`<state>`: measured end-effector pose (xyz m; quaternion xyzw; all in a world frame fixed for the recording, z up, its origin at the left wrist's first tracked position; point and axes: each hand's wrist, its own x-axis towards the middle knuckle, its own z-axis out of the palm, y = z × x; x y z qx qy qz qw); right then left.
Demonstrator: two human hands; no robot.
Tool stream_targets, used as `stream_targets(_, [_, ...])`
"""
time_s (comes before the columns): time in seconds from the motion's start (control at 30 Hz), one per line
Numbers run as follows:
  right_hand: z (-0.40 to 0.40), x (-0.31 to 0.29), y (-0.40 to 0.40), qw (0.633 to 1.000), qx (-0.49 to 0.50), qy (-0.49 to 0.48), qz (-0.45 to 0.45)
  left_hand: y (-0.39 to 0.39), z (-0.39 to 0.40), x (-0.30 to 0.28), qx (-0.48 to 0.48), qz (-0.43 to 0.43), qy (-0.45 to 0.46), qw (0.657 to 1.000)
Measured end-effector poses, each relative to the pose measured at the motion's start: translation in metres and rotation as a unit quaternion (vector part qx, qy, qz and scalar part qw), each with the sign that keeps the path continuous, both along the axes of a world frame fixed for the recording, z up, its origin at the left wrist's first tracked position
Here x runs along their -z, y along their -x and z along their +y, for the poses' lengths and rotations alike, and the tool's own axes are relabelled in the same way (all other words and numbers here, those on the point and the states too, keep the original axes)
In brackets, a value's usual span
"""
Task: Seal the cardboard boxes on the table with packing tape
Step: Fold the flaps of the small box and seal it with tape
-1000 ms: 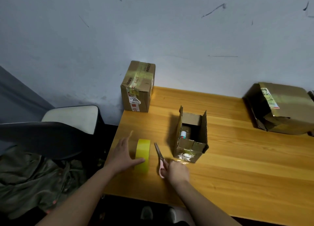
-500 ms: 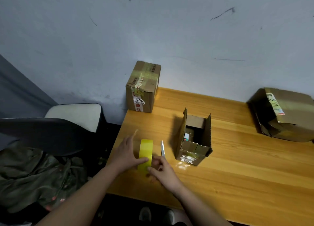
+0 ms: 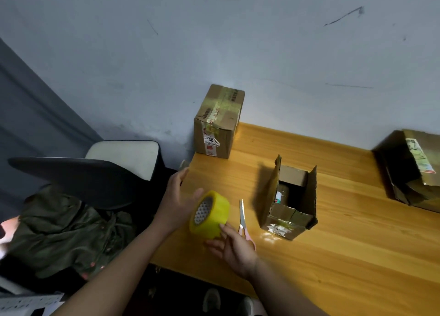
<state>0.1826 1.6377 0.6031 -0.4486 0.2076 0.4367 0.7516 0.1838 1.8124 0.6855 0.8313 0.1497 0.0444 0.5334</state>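
I hold a yellow roll of packing tape [image 3: 214, 212] tilted just above the near left corner of the wooden table [image 3: 345, 249]. My left hand [image 3: 175, 201] lies against its left side, fingers straight and thumb on the rim. From below, my right hand [image 3: 234, 246] grips the roll with curled fingers. Pink-handled scissors [image 3: 242, 217] lie on the table just right of the roll. An open cardboard box [image 3: 289, 223] with raised flaps stands beyond them, items inside. A taped box [image 3: 217, 125] stands at the back left corner.
A larger brown box [image 3: 414, 170] sits at the table's right edge by the wall. Left of the table stands a dark chair [image 3: 83, 177], a green jacket [image 3: 66, 227] heaped below it. The grey wall runs along the table's far side.
The tape roll stood upright on the table and now is lifted and tilted. My right hand left the scissors and moved under the roll; my left hand stayed at its side.
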Motion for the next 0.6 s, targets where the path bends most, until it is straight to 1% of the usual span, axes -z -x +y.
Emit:
stream_targets(0.13, [0.020,0.011,0.001,0.994,0.056,0.010,0.092,0.004,0.001,0.004,0.004,0.005,0.002,1.000])
stream_targets(0.23, [0.024,0.022,0.007,0.989,0.066,0.062,0.118,0.005,0.000,0.006,0.011,0.029,0.017,0.999])
stream_targets(0.37, [0.018,0.019,0.012,0.980,-0.040,0.180,0.068,-0.001,-0.005,0.001,0.018,0.045,0.080,0.996])
stream_targets(0.43, [0.012,0.016,0.010,0.967,-0.116,0.226,0.027,-0.005,-0.011,-0.009,0.013,0.049,0.156,0.986])
stream_targets(0.5, [0.004,0.014,0.007,0.940,-0.195,0.275,-0.053,-0.010,-0.017,-0.022,0.021,0.072,0.241,0.968])
stream_targets(0.53, [-0.001,0.012,0.005,0.913,-0.245,0.307,-0.112,-0.013,-0.020,-0.029,0.031,0.089,0.275,0.957])
stream_targets(0.6, [-0.015,-0.003,0.001,0.832,-0.343,0.372,-0.228,-0.018,-0.026,-0.041,0.057,0.129,0.320,0.937])
